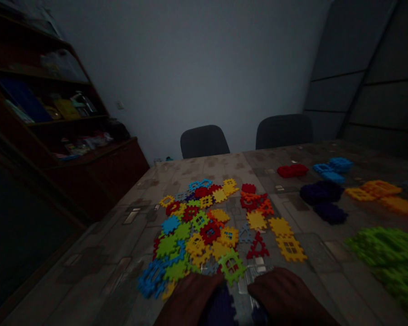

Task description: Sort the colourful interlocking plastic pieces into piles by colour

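Observation:
At the bottom edge, my left hand [195, 296] is curled over a dark purple interlocking plastic building piece [221, 309] with toothed edges. My right hand [287, 294] has its fingers bent inward, and a bit of dark purple piece [259, 315] shows at its inner side; the rest is hidden. Just beyond the left fingertips lies a lime green window piece [231, 266]. Past both hands spreads a mixed pile with a dark red window piece [210, 232], a blue piece [170, 224] and a red triangle frame [258, 246].
Sorted by colour on the right are lime green pieces [391, 249], orange pieces [377, 190], dark purple pieces [321, 192], blue pieces [335, 167] and red pieces [292, 170]. Yellow pieces [289, 248] lie right of the pile. Two chairs [204, 141] stand behind the patterned table [122, 240].

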### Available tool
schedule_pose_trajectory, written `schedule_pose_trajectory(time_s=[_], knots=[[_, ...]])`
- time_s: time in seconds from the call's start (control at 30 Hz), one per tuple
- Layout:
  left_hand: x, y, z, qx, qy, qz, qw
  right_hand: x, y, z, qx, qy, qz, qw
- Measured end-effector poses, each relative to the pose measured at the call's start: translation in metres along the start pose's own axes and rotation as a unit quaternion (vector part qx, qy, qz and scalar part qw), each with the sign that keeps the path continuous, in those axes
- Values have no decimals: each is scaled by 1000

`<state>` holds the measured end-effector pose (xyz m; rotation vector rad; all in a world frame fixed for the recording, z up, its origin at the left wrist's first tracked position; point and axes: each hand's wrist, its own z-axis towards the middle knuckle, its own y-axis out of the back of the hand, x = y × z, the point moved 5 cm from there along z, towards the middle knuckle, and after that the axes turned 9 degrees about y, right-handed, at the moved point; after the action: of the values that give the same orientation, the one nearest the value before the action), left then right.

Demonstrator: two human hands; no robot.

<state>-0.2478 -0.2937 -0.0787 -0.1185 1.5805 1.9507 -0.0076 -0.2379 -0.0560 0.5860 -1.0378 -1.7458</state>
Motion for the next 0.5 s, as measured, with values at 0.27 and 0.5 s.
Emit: schedule_pose_trajectory(time_s=[0.27,0.5], knots=[[0,-1,0,-14,-5,-21,1000,-28,-14,-7,-3,87,27,996],[1,-5,3,-15,-12,-16,1000,-33,-25,3,79,127,32,988]])
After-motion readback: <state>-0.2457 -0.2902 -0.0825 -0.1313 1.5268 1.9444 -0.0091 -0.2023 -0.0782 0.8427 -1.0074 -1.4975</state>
